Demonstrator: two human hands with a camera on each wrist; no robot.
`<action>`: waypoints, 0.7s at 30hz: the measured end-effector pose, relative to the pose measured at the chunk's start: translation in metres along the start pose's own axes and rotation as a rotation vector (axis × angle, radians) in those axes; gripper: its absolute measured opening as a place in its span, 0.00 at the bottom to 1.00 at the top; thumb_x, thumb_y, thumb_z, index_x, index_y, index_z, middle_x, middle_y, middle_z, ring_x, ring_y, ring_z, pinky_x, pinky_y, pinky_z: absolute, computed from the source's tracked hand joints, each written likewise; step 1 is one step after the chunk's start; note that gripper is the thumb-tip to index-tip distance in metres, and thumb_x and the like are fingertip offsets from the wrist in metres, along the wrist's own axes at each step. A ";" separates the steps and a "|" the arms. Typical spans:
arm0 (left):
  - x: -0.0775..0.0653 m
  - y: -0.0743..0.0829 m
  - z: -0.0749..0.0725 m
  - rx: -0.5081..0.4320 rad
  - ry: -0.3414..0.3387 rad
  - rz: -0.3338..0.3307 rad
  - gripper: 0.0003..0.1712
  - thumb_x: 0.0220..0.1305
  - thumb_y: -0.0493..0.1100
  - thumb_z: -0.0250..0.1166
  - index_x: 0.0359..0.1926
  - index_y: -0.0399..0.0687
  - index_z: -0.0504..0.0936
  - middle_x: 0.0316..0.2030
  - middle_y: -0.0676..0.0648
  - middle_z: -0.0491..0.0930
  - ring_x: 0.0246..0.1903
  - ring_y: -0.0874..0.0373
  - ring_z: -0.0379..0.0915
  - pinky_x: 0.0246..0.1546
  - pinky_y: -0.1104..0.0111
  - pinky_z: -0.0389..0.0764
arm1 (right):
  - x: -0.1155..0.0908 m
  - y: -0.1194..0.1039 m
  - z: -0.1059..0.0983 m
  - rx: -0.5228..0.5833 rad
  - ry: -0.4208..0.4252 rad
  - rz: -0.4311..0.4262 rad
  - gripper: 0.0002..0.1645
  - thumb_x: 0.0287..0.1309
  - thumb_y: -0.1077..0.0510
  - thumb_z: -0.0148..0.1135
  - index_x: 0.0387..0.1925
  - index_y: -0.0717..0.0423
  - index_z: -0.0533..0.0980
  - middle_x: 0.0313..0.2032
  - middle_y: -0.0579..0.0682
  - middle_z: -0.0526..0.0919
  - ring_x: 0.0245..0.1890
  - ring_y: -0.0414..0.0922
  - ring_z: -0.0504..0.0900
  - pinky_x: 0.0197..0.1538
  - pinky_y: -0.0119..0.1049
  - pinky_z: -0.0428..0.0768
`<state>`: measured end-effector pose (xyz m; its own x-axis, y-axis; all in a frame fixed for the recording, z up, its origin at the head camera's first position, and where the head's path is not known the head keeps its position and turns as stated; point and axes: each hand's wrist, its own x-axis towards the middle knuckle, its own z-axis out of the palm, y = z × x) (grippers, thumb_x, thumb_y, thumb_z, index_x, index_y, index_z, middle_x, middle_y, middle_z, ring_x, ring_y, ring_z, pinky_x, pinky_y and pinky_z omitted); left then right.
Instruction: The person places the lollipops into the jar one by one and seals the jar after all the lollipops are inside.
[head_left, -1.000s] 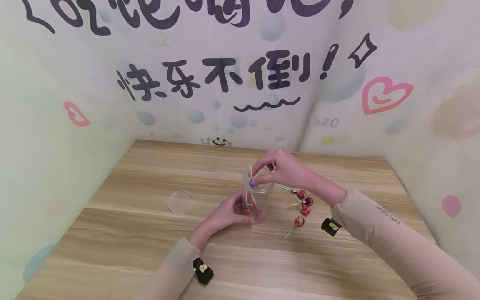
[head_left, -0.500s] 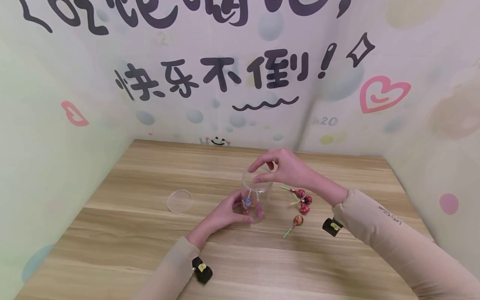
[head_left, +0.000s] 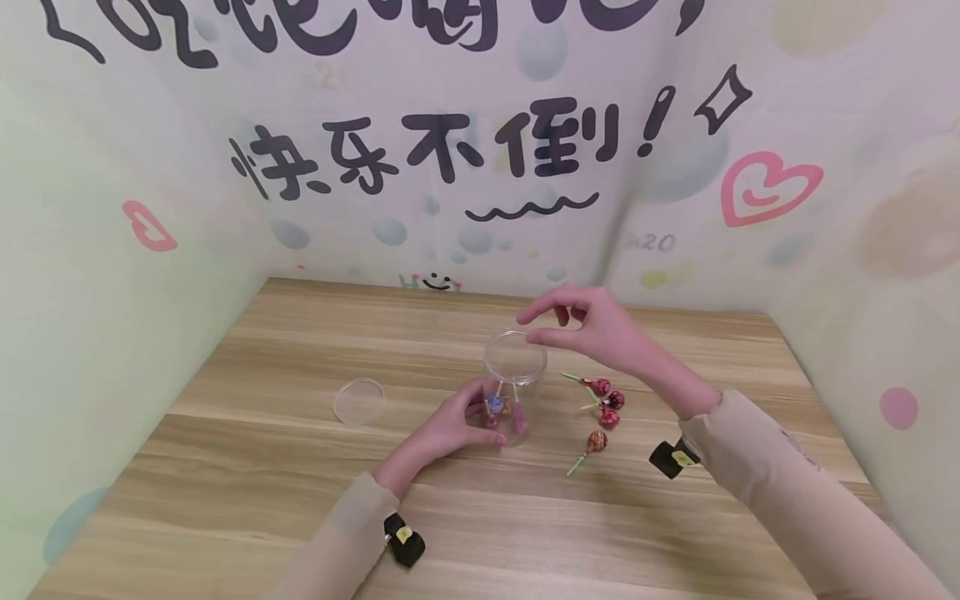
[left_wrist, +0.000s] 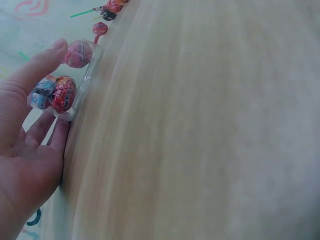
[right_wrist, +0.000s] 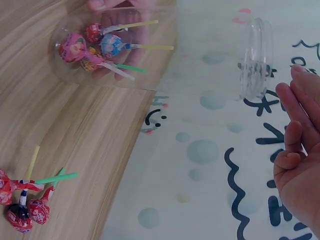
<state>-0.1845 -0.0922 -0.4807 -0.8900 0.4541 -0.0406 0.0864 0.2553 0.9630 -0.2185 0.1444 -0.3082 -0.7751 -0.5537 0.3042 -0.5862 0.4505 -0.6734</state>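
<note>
A clear plastic jar [head_left: 517, 379] stands upright on the table with its mouth uncovered. Thumb and fingers of my left hand [head_left: 448, 427] grip it low on its left side. Several wrapped lollipops lie at the jar's bottom, among them a blue lollipop [right_wrist: 112, 45] and a pink lollipop [right_wrist: 73, 47], sticks pointing toward the mouth. My right hand [head_left: 600, 329] hovers just above the jar's rim on the right, holding nothing, fingers loosely bent with thumb and forefinger apart.
Right of the jar lie several red-wrapped lollipops [head_left: 609, 418] in a cluster. Nearer the front is an orange lollipop [head_left: 596, 442] with a green stick. A round clear lid [head_left: 359, 402] lies flat to the left. Printed walls [head_left: 420, 233] border the wooden table [head_left: 480, 525].
The right hand let go of a blue lollipop, which dropped into the jar, then drew back up and right from the mouth. The left hand stays on the jar.
</note>
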 end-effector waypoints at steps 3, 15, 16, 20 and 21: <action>-0.001 0.000 0.000 -0.016 -0.004 -0.004 0.52 0.52 0.39 0.77 0.74 0.53 0.60 0.70 0.41 0.65 0.70 0.42 0.64 0.73 0.52 0.66 | -0.006 0.004 -0.004 0.040 0.044 0.034 0.13 0.54 0.53 0.73 0.43 0.41 0.85 0.33 0.40 0.81 0.29 0.42 0.67 0.28 0.30 0.65; -0.001 0.000 0.001 -0.010 0.010 -0.022 0.53 0.48 0.39 0.78 0.73 0.51 0.60 0.70 0.40 0.65 0.69 0.41 0.65 0.73 0.52 0.66 | -0.038 0.042 -0.014 0.033 0.230 0.133 0.10 0.57 0.56 0.71 0.42 0.47 0.85 0.29 0.37 0.80 0.26 0.40 0.66 0.23 0.33 0.59; -0.001 0.000 0.001 -0.009 0.010 -0.022 0.53 0.49 0.39 0.78 0.74 0.51 0.60 0.70 0.40 0.65 0.69 0.41 0.65 0.72 0.52 0.66 | -0.042 0.046 -0.014 0.009 0.244 0.145 0.10 0.57 0.55 0.71 0.42 0.46 0.85 0.30 0.36 0.81 0.26 0.39 0.67 0.24 0.33 0.60; 0.000 0.000 0.001 -0.005 0.010 -0.024 0.53 0.49 0.38 0.78 0.73 0.50 0.60 0.69 0.40 0.66 0.69 0.41 0.65 0.73 0.52 0.66 | -0.061 0.063 -0.012 -0.051 0.293 0.180 0.09 0.57 0.55 0.72 0.41 0.46 0.85 0.34 0.31 0.84 0.29 0.36 0.71 0.27 0.31 0.64; 0.000 0.000 0.001 -0.005 0.009 -0.024 0.53 0.49 0.38 0.78 0.74 0.50 0.60 0.70 0.40 0.66 0.69 0.41 0.65 0.73 0.52 0.66 | -0.065 0.067 -0.011 -0.059 0.302 0.185 0.09 0.56 0.55 0.72 0.41 0.46 0.85 0.33 0.32 0.84 0.29 0.36 0.71 0.27 0.31 0.64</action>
<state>-0.1845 -0.0913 -0.4806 -0.8959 0.4399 -0.0613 0.0625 0.2614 0.9632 -0.2098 0.2189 -0.3655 -0.8988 -0.2311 0.3724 -0.4355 0.5680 -0.6984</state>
